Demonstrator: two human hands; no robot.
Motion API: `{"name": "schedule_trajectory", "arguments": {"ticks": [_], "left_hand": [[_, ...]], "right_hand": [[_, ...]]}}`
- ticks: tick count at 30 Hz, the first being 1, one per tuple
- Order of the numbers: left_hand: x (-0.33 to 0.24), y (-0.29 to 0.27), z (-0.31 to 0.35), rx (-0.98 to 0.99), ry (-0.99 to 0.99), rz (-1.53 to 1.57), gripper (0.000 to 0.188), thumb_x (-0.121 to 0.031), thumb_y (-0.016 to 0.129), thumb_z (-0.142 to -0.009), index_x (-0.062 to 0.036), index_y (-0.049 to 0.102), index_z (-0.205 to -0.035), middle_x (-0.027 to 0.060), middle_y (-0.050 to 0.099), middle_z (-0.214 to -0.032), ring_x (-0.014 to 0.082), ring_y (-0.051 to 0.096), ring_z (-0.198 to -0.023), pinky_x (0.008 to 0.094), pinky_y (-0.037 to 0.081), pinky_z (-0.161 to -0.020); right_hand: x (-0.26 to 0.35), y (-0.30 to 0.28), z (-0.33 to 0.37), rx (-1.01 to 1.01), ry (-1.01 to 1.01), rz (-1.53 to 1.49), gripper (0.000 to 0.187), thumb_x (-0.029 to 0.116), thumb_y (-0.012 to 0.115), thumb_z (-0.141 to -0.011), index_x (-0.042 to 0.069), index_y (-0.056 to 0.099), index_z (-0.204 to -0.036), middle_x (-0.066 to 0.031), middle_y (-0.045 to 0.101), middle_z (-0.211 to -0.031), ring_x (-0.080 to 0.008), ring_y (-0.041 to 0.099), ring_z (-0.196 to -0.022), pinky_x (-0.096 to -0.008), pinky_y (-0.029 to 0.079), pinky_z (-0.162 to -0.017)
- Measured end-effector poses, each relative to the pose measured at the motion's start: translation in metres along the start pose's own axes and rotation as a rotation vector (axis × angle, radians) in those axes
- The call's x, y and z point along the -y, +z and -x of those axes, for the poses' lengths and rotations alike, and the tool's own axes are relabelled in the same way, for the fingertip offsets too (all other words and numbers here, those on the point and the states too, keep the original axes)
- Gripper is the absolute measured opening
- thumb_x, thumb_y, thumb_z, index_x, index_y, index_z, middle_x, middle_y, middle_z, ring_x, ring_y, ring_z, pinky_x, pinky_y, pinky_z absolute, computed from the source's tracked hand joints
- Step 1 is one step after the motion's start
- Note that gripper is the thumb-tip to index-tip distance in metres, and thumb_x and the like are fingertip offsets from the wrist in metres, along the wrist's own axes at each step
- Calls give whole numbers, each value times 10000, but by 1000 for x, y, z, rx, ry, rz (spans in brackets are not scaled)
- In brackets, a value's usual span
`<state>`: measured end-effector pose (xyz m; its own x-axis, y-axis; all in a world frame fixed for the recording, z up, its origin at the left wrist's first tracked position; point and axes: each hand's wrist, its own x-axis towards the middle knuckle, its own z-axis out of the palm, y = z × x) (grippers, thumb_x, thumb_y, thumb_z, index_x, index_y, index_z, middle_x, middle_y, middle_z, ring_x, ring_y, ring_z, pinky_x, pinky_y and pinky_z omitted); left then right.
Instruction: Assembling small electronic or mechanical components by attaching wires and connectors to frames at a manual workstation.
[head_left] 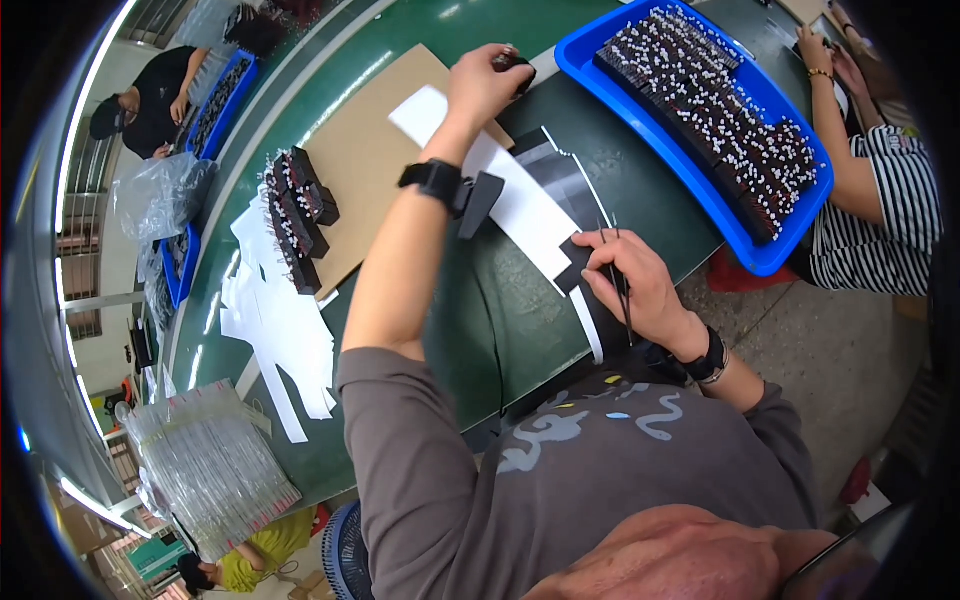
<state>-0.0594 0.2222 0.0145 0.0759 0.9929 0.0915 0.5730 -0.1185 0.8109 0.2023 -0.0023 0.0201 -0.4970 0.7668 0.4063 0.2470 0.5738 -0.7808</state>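
My left hand [484,88] is stretched far forward over the cardboard sheet, its fingers closed around a small dark part [520,74] whose kind I cannot make out. A long white strip [525,192] of paper-like sheet lies slantwise between my hands. At its near end is a flat black square piece [573,266]. My right hand [640,287] is closed on thin dark tweezers [626,305], their tips pointing away from me. Its fingertips are at the black piece; whether they pinch it is unclear.
A blue tray [665,165] of black blocks with white-tipped wires stands at the right. Similar blocks [292,225] sit on the cardboard [360,125], left. Cut white sheets [285,330] and bundled clear tubes [210,460] lie nearer. A co-worker in a striped sleeve [905,165] works at right.
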Motion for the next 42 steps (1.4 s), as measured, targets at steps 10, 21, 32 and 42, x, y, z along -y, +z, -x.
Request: {"name": "schedule_trajectory", "arguments": {"ticks": [10, 21, 32, 42], "left_hand": [[-92, 14, 172, 216, -524, 1008, 351, -242, 696, -965, 33, 624, -1171, 94, 658, -1065, 181, 700, -882, 251, 631, -787], [-87, 29, 225, 17, 106, 216, 504, -186, 788, -871, -18, 594, -1305, 85, 705, -1099, 143, 684, -887, 282, 573, -782], [-56, 28, 225, -37, -110, 679, 445, -49, 775, -852, -46, 654, -1280, 26, 725, -1147, 83, 671, -914, 251, 553, -819], [-61, 43, 213, -31, -115, 746, 426, -59, 765, -870, -29, 651, -1280, 68, 723, -1082, 82, 660, -882, 227, 546, -810]], "right_hand": [[-19, -1, -33, -241, -17, -335, 315, -51, 706, -883, 44, 480, -1080, -237, 573, -1350, -237, 620, -1118, -350, 500, -970], [-1, -16, -26, -6, 392, -623, 145, 147, 626, -1004, 32, 544, -1036, -70, 624, -1068, -95, 585, -960, -243, 485, -882], [-11, -33, -13, -166, 388, -615, 212, 185, 609, -1018, 21, 600, -1152, -6, 571, -930, -68, 524, -814, -197, 408, -735], [-25, -34, -18, 12, 442, -299, 164, 197, 679, -979, 38, 659, -946, 31, 577, -740, -29, 506, -674, -184, 396, -622]]}}
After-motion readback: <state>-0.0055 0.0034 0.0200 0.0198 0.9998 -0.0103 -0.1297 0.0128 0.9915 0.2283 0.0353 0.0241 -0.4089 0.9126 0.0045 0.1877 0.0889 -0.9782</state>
